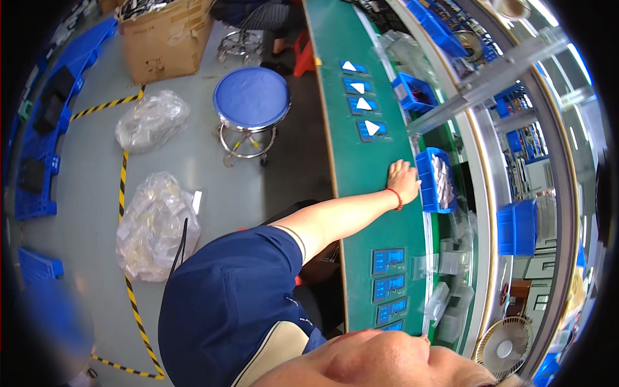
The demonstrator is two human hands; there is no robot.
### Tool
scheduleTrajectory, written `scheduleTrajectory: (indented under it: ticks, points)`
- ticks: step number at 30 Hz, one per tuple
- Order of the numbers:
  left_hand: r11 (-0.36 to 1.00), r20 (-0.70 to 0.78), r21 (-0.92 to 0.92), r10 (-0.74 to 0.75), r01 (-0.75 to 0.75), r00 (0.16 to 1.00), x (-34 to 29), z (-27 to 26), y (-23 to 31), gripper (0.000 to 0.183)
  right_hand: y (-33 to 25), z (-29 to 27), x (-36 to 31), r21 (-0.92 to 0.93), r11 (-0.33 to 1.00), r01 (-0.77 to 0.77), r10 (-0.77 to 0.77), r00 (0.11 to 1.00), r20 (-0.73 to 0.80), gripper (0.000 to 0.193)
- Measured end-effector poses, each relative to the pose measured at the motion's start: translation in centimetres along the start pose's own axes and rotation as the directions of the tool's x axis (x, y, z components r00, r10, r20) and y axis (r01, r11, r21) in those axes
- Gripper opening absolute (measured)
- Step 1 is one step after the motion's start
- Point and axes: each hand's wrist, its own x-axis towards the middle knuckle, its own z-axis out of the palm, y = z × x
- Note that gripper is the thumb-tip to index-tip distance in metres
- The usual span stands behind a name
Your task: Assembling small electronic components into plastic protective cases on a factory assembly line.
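Observation:
My left arm reaches across the green workbench (pixel 361 222), a red bracelet at its wrist. My left hand (pixel 404 180) lies on the bench top with its fingers stretched out. Nothing shows in its grasp. Just beside it stands a blue bin (pixel 426 174) filled with small pale grey pieces (pixel 442 180). Farther up the bench lie several blue panels with white triangles (pixel 372 129) on them. On the other side of my arm, several blue rectangular panels (pixel 388 261) with fine markings form a row. My right hand is not in view.
Clear plastic boxes (pixel 451 261) and another blue bin (pixel 414 92) line the bench's far side. A blue round stool (pixel 251 97), stuffed plastic bags (pixel 158 226) and a cardboard box (pixel 164 42) stand on the floor. Past the rail is a fan (pixel 505 348). Another person sits at the top.

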Motion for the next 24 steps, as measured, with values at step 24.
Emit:
scheduleTrajectory:
  ticks: [24]
  points:
    - [0.976, 0.339, -0.062, -0.175, 0.207, 0.924, 0.0, -1.6, 0.8, 0.027, -1.1, -0.1, 2.3, -0.528, 0.848, -0.051, 0.197, 0.954, 0.224, 0.054]
